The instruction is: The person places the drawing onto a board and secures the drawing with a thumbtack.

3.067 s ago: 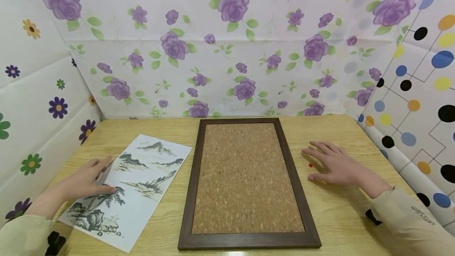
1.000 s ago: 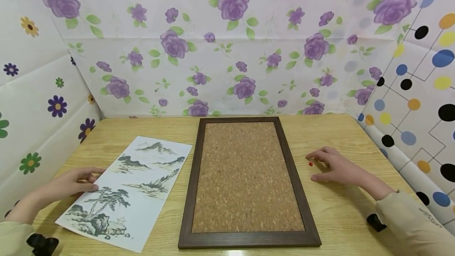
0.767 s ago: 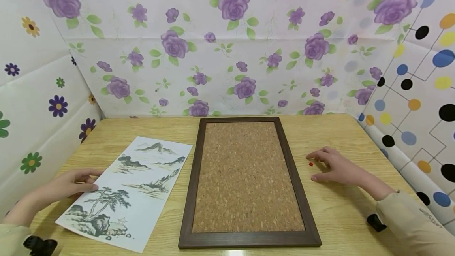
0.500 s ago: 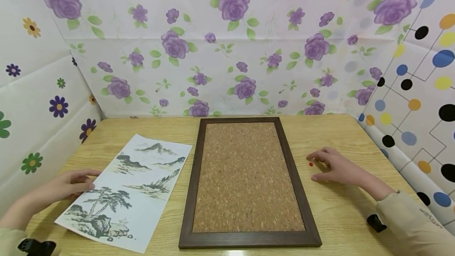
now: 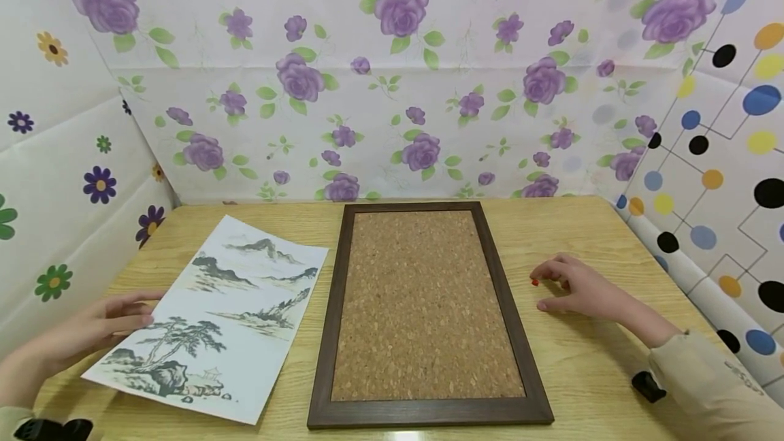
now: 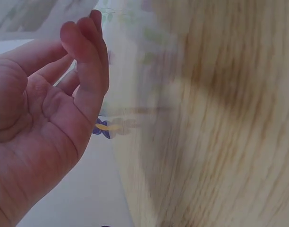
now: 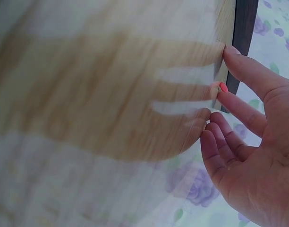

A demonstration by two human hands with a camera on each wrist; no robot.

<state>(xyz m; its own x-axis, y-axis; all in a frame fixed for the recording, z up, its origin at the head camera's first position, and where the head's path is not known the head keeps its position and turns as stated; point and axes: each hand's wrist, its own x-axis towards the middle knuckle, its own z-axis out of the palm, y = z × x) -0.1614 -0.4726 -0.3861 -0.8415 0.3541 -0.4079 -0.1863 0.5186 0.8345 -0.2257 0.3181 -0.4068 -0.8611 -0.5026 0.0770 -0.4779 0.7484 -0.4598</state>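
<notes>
My left hand [image 5: 92, 332] pinches the left edge of a white sheet with a landscape print [image 5: 245, 373], thumb on top and fingers beneath. The sheet is lifted off the table along that side, tilted to the left of the framed cork board [image 5: 422, 305]. Its underside shows at the top of the left wrist view, over the fingers. Past the board, my right hand [image 5: 578, 288] rests its fingertips on the table, thumb and index finger apart. A tiny red piece [image 7: 223, 87] lies right at one fingertip; whether they touch, I cannot tell.
The wooden table [image 5: 294, 386] carries the brown-framed board in its middle. A flowered sheet [image 5: 380, 107] hangs behind it, with patterned sheets on both sides. Black straps with small devices sit at the wrists.
From lying on the sheet, my left hand has moved to its left edge, taken hold and raised it. My right hand has drawn its fingers in towards the red piece.
</notes>
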